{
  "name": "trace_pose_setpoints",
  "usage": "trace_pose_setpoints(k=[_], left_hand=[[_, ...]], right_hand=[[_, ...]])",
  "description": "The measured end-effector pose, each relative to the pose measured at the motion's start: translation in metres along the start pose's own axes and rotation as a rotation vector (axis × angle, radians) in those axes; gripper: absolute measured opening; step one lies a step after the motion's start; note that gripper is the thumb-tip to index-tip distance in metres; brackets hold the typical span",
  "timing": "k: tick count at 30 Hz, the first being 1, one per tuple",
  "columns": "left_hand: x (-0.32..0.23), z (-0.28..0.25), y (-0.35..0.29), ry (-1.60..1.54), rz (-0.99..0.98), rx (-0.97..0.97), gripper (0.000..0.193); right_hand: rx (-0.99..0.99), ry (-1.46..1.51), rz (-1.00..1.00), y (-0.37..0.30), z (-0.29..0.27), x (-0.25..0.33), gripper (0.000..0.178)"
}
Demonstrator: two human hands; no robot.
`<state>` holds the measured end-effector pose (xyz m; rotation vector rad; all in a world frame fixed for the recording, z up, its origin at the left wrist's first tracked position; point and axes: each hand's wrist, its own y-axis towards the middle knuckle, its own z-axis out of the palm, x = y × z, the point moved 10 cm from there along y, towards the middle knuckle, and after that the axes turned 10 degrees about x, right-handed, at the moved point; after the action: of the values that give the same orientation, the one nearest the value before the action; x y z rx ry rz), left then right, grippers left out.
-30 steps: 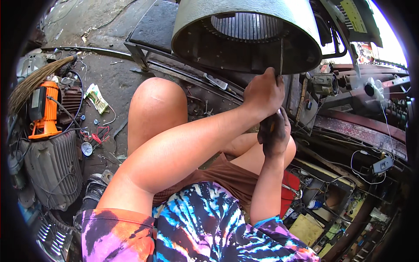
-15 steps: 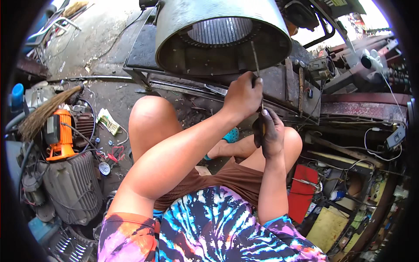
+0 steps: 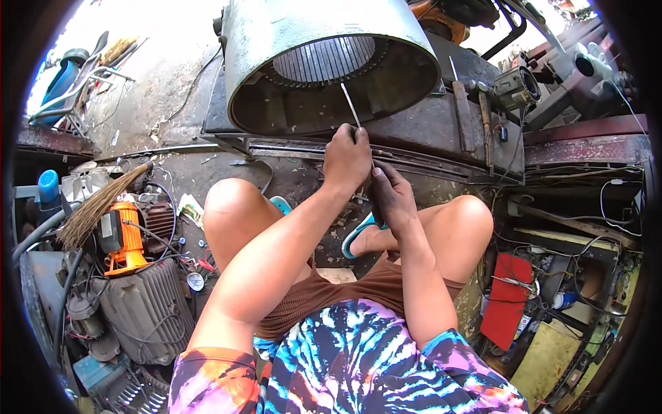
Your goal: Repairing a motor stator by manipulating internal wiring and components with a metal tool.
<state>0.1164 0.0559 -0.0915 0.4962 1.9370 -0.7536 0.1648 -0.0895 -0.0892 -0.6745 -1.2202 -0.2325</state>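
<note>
While the left hand (image 3: 348, 157) is holding its fingers clamped on a thin, straight, pale metal rod (image 3: 352, 107), which is pointing beyond them toward a wide, grey, cylindrical metal housing (image 3: 283, 34), the right hand (image 3: 394, 196) is staying just below them, its exact grip being impossible to tell.

1. A straw broom (image 3: 103, 207) lies near an orange motor (image 3: 128, 221).
2. A round gauge (image 3: 196, 281) lies right of a grey finned casing (image 3: 138, 303).
3. A red panel (image 3: 505, 316) lies near a yellowish board (image 3: 546, 364).
</note>
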Motion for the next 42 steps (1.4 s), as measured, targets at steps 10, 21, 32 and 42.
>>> trace_pose_setpoints(k=[10, 21, 32, 42], left_hand=[[-0.009, 0.001, 0.006, -0.003, -0.025, 0.021, 0.033], [-0.003, -0.002, 0.02, -0.042, -0.067, -0.003, 0.032], [-0.016, -0.01, 0.023, -0.079, -0.055, -0.057, 0.03], [-0.008, -0.017, 0.033, -0.111, -0.133, -0.105, 0.029]], right_hand=[[-0.02, 0.071, -0.018, 0.01, -0.001, -0.006, 0.028], [-0.067, 0.094, 0.035, 0.025, 0.007, -0.004, 0.028], [0.119, 0.324, 0.276, 0.032, 0.011, -0.009, 0.03], [-0.016, 0.28, 0.177, 0.04, 0.032, -0.008, 0.03]])
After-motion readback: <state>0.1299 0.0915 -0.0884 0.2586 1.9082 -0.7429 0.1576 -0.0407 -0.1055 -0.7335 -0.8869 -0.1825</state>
